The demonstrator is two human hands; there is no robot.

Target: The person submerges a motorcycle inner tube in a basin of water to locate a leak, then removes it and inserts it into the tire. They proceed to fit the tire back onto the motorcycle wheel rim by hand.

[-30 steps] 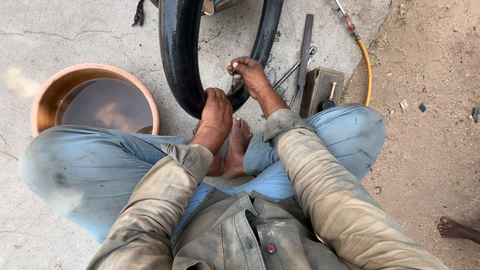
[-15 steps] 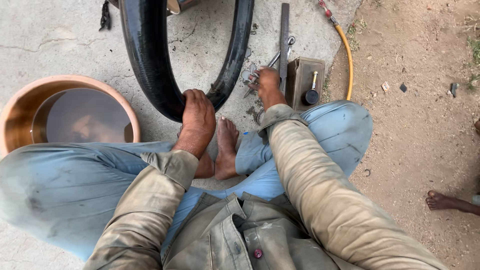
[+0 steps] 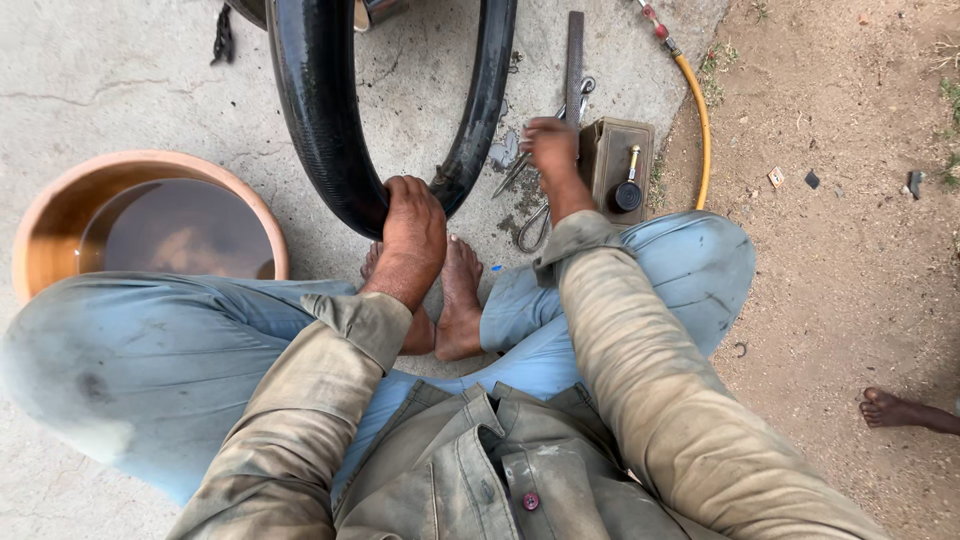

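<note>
right hand (image 3: 548,140) now off the tube and over by the tools on the ground, where a second ago it was up at the inner curve of the black rubber tube (image 3: 330,120) pinching something small. fingers curled down onto the metal bits beside the little box, can't tell if actually gripping one. left hand (image 3: 412,225) same as before, clamped over the bottom of the tube loop, palm on top, fingers wrapped round the rubber. view swung a bit too, basin further left than earlier

tube fat, smooth, slightly glossy, standing upright in a loop on the concrete floor (image 3: 120,90), lowest part just in front of the bare feet (image 3: 455,300). concrete pale, cracked, dusty

left of it a round terracotta-coloured basin (image 3: 60,210) with murky water, partly hidden behind the left knee. right of the tube: a long flat metal file (image 3: 574,60), thin silvery tools (image 3: 525,170) lying crossed under the right hand, a small olive-drab metal box (image 3: 612,150) with a black round-headed thing (image 3: 628,190) on top. yellow hose (image 3: 700,120) curving along where concrete meets brown dirt. faded blue trousers and grimy khaki sleeves filling the bottom of the view, someone else's bare foot (image 3: 895,410) poking in at the right edge on the dirt
</note>
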